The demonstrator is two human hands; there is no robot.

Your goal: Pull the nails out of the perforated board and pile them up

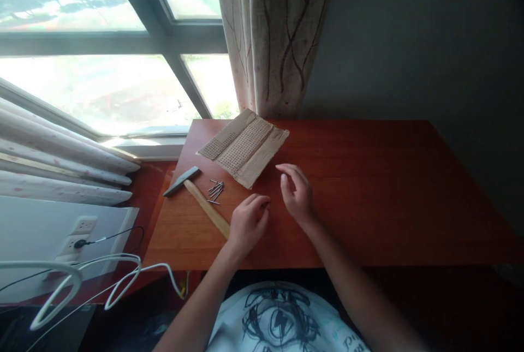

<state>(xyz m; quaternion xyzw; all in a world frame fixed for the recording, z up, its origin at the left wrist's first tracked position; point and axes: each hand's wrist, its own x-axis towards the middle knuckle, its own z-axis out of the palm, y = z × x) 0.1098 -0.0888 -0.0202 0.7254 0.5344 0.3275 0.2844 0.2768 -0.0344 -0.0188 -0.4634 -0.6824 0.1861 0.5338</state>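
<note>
My left hand [249,221] is loosely curled above the front of the table, a small gap between thumb and fingers and nothing visible in it. It covers the handle end of a hammer [207,207]; whether it touches the wood I cannot tell. Several nails [215,190] lie in a small pile beside the hammer. To the right, my right hand [298,192] is open, fingers bent and thumb apart, with nothing held. Just beyond both hands lies a creased piece of cardboard [262,155] with rows of small dark marks.
The reddish wooden table [388,194] stretches far to the right. Behind it hangs a patterned curtain [282,35] beside a window [98,90]. At the lower left, a white cable [123,259] loops near a wall socket [84,225] with a black plug.
</note>
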